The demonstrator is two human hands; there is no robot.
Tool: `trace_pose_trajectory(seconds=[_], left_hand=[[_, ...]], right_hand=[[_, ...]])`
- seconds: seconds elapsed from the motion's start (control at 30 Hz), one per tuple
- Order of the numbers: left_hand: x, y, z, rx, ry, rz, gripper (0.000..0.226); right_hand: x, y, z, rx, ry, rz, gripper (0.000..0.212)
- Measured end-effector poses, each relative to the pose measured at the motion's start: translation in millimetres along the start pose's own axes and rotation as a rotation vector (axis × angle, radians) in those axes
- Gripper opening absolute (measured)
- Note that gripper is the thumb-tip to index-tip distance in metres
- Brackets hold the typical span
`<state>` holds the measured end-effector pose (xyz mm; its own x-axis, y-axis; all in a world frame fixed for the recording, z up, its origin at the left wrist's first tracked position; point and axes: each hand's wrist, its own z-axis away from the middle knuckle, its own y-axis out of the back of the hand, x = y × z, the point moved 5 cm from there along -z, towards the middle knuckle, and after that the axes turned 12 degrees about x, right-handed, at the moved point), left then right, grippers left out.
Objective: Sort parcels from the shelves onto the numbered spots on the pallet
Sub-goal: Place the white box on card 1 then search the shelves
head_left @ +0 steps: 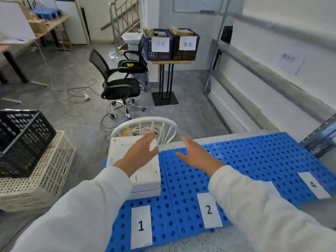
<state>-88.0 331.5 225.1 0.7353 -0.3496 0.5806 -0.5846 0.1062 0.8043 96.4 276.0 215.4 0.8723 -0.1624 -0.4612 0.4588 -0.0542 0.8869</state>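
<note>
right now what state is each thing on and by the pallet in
white boxes, stacked two high behind the 1 label
left hand, open, over the boxes
right hand, open, holding nothing
2 label, no parcel in view behind it
black crate, tilted on the cream crate

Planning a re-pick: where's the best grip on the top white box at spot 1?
Probably a two-hand grip on its left and right side walls, reaching in from the near side. The top white box lies flat on a second box, broad and thin; both side walls look exposed. The left hand and right hand are open, empty.
</note>
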Motion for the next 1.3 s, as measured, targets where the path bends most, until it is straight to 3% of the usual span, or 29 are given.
trace_pose_trajectory(seconds=[0.1, 0.23, 0.5, 0.63, 0.93, 1.3], left_hand=[[75, -18, 9, -0.096, -0.189, -0.122, 0.052], [183, -56, 28, -0.163, -0.391, -0.209, 0.056], [429, -160, 123, -0.235, -0.838, -0.149, 0.061], [527, -213, 196, -0.309, -1.024, -0.121, 0.058], [686, -293, 362, -0.441, -1.441, -0.05, 0.057], [792, -396, 530, -0.667, -1.737, 0.103, 0.059]], right_hand=[[38, 55, 43, 0.075, 0.01, 0.125, 0.073], [106, 121, 112, 0.18, -0.127, 0.111, 0.074], [254, 232, 301, 0.403, -0.43, 0.183, 0.074], [315, 263, 416, 0.528, -0.595, 0.216, 0.063], [400, 291, 651, 0.663, -1.078, 0.213, 0.067], [470, 276, 828, 0.772, -1.487, 0.111, 0.058]])
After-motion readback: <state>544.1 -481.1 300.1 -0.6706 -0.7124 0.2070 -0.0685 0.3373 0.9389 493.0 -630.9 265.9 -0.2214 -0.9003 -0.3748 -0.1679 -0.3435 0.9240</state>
